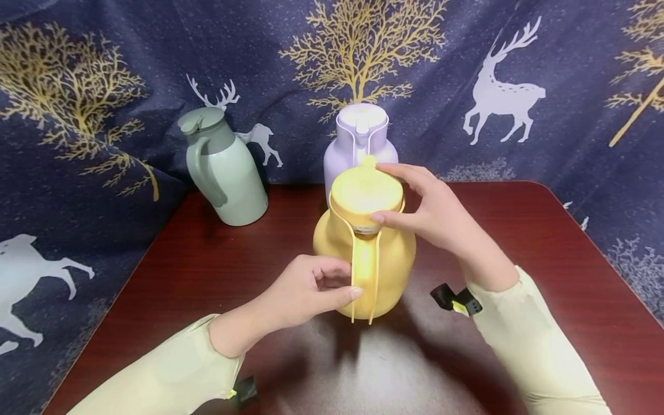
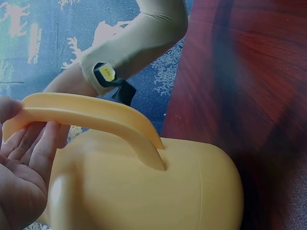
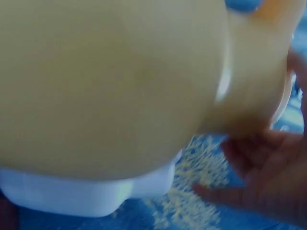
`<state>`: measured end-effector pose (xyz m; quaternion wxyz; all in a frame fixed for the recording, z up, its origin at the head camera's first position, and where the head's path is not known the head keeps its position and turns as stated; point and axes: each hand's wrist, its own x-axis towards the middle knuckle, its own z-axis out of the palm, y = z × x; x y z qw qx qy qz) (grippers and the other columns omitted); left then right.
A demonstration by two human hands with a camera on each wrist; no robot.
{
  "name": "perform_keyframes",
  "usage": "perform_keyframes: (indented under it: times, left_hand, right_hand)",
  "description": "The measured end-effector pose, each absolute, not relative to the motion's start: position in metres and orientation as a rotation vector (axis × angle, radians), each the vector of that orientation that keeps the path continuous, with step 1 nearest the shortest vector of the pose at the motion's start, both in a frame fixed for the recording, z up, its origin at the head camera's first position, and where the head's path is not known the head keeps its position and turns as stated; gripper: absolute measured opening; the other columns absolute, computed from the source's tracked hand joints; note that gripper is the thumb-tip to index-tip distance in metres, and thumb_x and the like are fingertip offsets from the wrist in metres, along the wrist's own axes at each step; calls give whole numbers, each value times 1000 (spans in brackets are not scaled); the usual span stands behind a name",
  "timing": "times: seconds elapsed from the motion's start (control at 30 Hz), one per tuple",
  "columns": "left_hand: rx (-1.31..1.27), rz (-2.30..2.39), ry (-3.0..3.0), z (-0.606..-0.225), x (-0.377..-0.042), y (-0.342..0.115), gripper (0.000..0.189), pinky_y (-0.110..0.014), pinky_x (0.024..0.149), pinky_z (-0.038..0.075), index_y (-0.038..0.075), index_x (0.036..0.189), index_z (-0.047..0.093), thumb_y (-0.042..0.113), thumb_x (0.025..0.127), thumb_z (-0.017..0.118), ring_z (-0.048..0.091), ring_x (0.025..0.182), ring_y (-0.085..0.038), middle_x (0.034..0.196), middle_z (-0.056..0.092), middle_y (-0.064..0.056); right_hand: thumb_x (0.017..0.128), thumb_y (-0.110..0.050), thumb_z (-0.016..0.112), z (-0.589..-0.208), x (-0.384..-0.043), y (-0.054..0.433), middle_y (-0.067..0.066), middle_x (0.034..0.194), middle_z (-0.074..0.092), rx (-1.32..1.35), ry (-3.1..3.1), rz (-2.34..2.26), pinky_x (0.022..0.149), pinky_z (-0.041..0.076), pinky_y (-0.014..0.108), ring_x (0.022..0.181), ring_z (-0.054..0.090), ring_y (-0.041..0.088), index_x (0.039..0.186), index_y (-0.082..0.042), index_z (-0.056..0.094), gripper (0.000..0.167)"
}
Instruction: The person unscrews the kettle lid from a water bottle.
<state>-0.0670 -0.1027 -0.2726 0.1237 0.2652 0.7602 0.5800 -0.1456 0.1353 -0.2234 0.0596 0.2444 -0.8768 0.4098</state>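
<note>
A yellow thermos jug point(image 1: 395, 268) stands on the table with its handle point(image 1: 365, 262) toward me. My left hand point(image 1: 306, 291) pinches that handle between thumb and fingers. The left wrist view shows the thumb over the handle's upper end and the fingers point(image 2: 44, 148) beneath it. At the top of the jug, my right hand point(image 1: 441, 210) grips the round lid point(image 1: 365, 193), thumb at the near edge and index finger at the far side. In the right wrist view the hand point(image 3: 268, 172) is beside the neck, with the jug body filling most of the picture.
A lilac jug point(image 1: 346, 155) stands right behind the yellow one, partly hidden by it. At the back left is a green jug point(image 1: 236, 181). The dark red table point(image 1: 519, 242) meets a blue cloth point(image 1: 415, 98) with deer and trees.
</note>
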Motion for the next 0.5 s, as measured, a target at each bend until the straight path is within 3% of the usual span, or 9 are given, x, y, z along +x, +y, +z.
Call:
perform_keyframes:
  times: [0.3, 0.5]
  left_hand:
    - [760, 1673, 2242, -274, -68, -103, 24, -22, 91, 60, -8, 110, 72, 7, 91, 71, 76, 104, -23, 107, 77, -23]
    - [764, 1666, 2247, -272, -68, -101, 25, -23, 91, 61, -9, 110, 72, 6, 91, 71, 75, 104, -25, 107, 77, -24]
  right_hand:
    - [88, -7, 78, -218, -184, 152, 13, 152, 51, 1204, -2686, 1559, 96, 55, 21, 119, 66, 17, 152, -8, 47, 71]
    - [93, -10, 72, -218, -190, 158, 13, 157, 45, 1347, -2683, 1713, 97, 54, 21, 119, 64, 6, 157, -8, 38, 73]
